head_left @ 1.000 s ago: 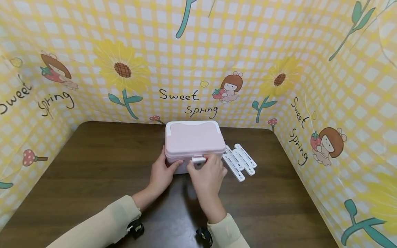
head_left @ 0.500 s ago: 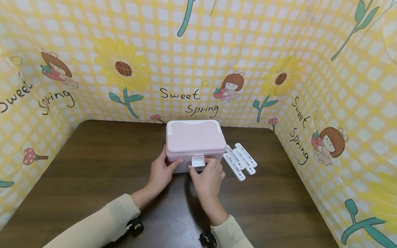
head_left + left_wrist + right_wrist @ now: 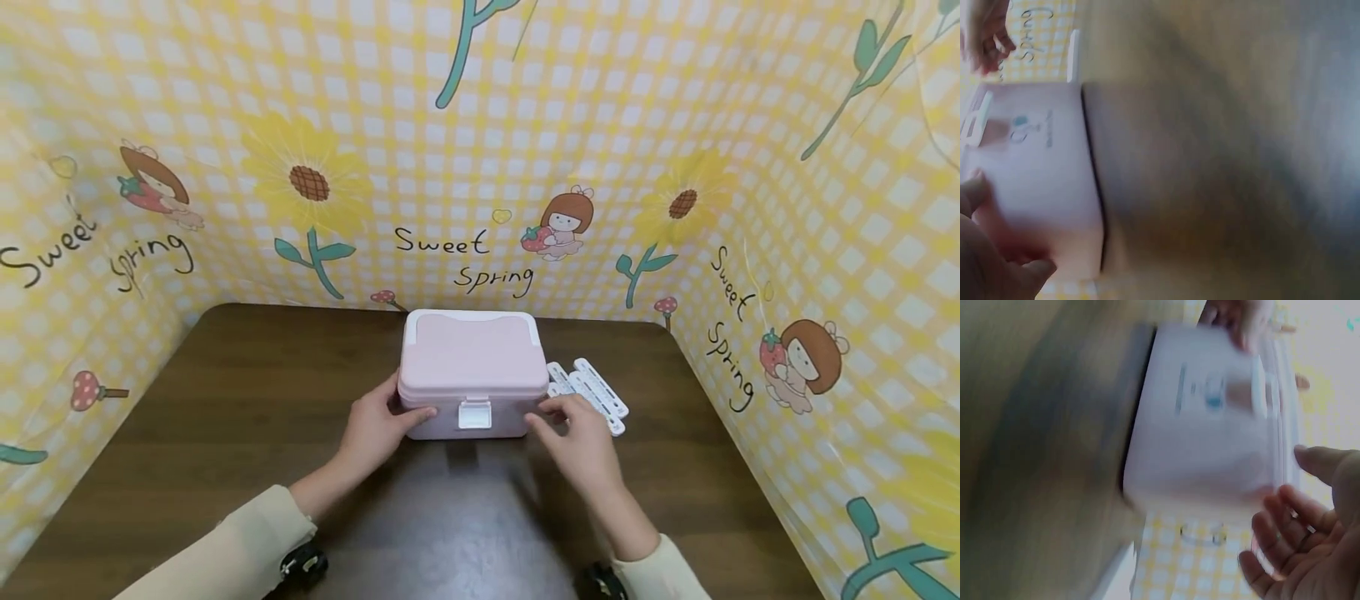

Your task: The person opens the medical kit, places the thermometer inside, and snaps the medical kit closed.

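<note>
A pale pink storage box (image 3: 474, 354) with its lid down sits on the dark wooden table. The white latch (image 3: 475, 415) on its front tilts outward from the wall. My left hand (image 3: 375, 425) holds the box at its left front corner, thumb on the front wall and fingers along the side. In the left wrist view the box's front wall (image 3: 1047, 169) shows a small printed picture. My right hand (image 3: 581, 437) is by the right front corner with loosely bent fingers and nothing in them; whether a fingertip touches the box I cannot tell.
Several slim white strips (image 3: 596, 392) with dark print lie right of the box, partly hidden by it and by the right hand. Yellow checked cloth (image 3: 450, 167) walls the table (image 3: 247, 375) at the back and sides. Both wrist views are blurred.
My right hand has let go of the latch and moved right to the box's corner. The latch has swung outward. My left hand stays on the box.
</note>
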Demonstrator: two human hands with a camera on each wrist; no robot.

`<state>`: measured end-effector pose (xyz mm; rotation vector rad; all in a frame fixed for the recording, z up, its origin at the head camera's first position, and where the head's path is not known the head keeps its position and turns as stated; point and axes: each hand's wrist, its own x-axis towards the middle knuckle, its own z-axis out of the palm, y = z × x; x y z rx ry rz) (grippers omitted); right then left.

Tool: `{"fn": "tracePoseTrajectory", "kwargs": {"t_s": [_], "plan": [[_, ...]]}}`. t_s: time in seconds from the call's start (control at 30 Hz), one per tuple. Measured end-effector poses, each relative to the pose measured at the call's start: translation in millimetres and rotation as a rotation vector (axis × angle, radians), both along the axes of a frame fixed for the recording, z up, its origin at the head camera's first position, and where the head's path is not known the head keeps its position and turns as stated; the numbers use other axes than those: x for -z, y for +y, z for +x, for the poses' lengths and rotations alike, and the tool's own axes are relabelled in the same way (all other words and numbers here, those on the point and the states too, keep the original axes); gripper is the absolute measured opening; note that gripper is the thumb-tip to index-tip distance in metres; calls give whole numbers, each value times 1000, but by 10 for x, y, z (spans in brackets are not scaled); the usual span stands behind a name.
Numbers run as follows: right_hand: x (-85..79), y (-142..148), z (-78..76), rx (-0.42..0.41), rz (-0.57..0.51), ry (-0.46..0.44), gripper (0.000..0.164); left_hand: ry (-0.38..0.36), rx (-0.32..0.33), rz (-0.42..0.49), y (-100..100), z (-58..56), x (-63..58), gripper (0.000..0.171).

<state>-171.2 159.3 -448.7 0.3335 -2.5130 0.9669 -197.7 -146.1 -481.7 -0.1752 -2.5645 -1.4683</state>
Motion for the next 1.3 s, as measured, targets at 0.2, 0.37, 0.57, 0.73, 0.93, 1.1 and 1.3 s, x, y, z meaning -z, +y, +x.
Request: {"fn": "tracePoseTrajectory", "kwargs": {"t_s": [0.2,0.37,0.57,0.73,0.93,1.1,1.3], "plan": [[-64,295,-180,-62,0,-10,43,-60,63,-29,-138,-60,-144,105],[8,323,-287,-141,-18,-82,54,-27,75,-20,-189,-41,-202,107],[110,290,-334,-142,-48,-11,46,27,80,-19,-171,-42,-221,96],[96,269,-340,-147,-47,44,42,37,73,-9,-180,-9,-279,94],[17,271,-311,-173,-23,48,41,22,67,-44,-214,35,-341,95],[-72,285,-292,-191,-19,64,41,-2,62,-53,-238,69,-428,98],[-269,304,-330,-186,-22,105,38,-13,65,-19,-240,21,-604,94]]}}
